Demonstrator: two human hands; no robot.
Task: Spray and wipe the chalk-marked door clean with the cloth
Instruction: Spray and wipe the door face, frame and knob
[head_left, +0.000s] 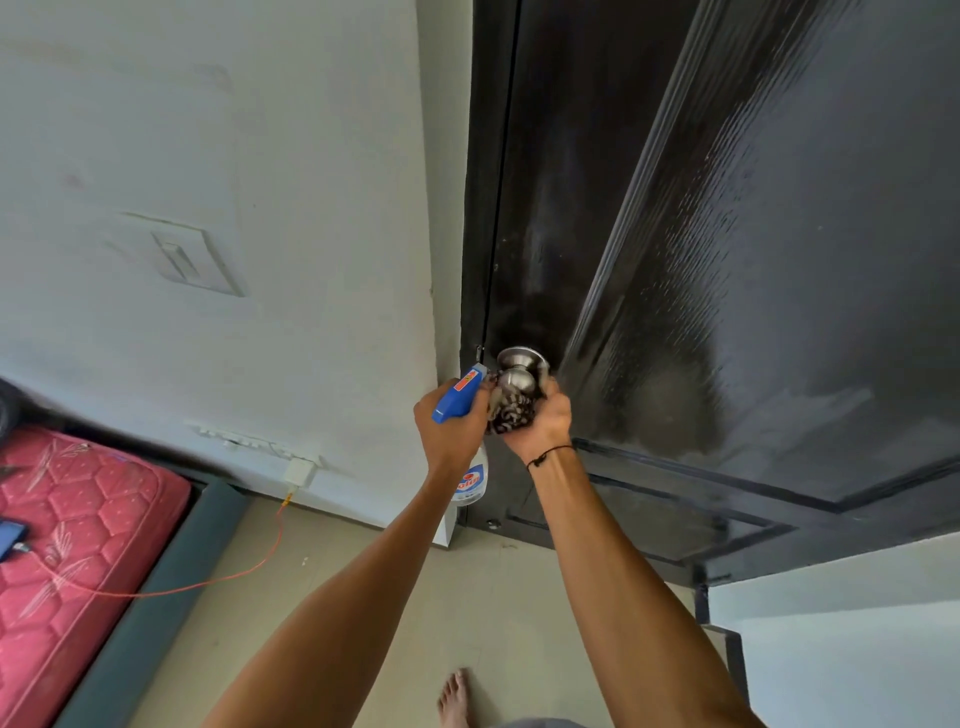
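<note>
Black-painted wood, wet and streaked, makes up the door, which fills the upper right of the frame and runs down to lower right; a paler dry-looking patch is seen at right of centre, and beaded spray is noted along the raised panel edge. No distinct chalk line can be made out at this resolution, so most of the marking is judged already removed. Just left of centre, the steel door knob is being attended to, presumably because spray collects there. The patterned cloth is bunched under and against the knob, held so by the right hand, whose fingers are curled round it and pressed up toward the metal; a bunched wad is judged to suit the curved surface better than a flat fold. The spray bottle is gripped at its blue trigger head by the left hand, fingers closed round the neck, nozzle pointing toward the knob and the clear body hanging below the wrist; it is apparently kept close for a further squirt. Both forearms are extended upward from the bottom of the frame, converging at the knob, wrists nearly touching. A pink mattress lies at lower left.
</note>
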